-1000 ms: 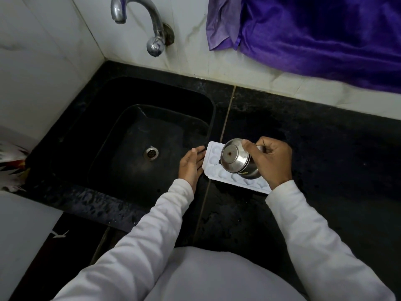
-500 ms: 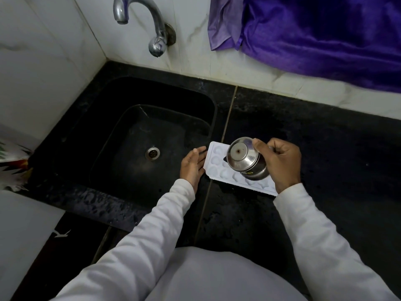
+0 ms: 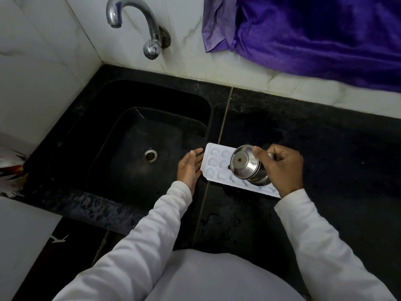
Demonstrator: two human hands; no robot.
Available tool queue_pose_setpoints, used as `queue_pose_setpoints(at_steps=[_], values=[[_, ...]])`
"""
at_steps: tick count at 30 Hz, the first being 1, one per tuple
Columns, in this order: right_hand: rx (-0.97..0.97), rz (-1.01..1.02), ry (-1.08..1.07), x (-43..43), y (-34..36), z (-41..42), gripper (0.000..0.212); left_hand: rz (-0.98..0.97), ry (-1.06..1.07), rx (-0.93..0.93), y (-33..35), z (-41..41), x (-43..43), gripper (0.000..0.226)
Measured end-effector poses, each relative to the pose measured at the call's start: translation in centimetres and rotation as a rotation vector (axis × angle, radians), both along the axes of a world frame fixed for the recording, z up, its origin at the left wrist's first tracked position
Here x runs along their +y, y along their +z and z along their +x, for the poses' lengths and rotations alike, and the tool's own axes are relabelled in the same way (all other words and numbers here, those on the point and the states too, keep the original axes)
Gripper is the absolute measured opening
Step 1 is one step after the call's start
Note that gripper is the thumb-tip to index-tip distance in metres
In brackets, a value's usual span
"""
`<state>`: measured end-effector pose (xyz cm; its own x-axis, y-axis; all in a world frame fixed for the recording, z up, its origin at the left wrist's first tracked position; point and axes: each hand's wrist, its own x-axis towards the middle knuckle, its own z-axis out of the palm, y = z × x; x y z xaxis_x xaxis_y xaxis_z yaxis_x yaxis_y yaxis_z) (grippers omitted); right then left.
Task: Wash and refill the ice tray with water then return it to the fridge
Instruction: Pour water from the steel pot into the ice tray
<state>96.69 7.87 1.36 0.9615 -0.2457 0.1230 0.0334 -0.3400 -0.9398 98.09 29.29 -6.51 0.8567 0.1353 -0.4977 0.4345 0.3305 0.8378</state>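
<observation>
White plastic ice tray [image 3: 219,165] lies flat on the black stone worktop [image 3: 325,148], its short end just beside the sink [image 3: 130,153] rim, at about 3 o'clock from the drain [image 3: 149,155]. Left hand [image 3: 189,168] rests open and flat, fingertips touching the tray's near end, judged to be bracing it against sliding. Right hand [image 3: 282,168] is clenched around a small steel pot [image 3: 247,165], tipped on its side above the tray's middle cells with its base facing the camera; the mouth is hidden, so any flow cannot be confirmed. Judgement: refilling step in hand, done on the flat worktop to keep cells level. Tap [image 3: 138,25] at 12 o'clock shows no water running.
</observation>
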Motion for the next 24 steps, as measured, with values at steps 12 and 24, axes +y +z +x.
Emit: queue_pose_setpoints(at_steps=[12, 24], values=[[-0.003, -0.009, 0.001, -0.32, -0.26, -0.08, 0.049, -0.008, 0.006, -0.010, -0.04, -0.07, -0.10, 0.034], [-0.016, -0.007, -0.002, -0.36, -0.12, -0.13, 0.048, -0.007, 0.008, 0.001, -0.03, -0.06, -0.08, 0.036]])
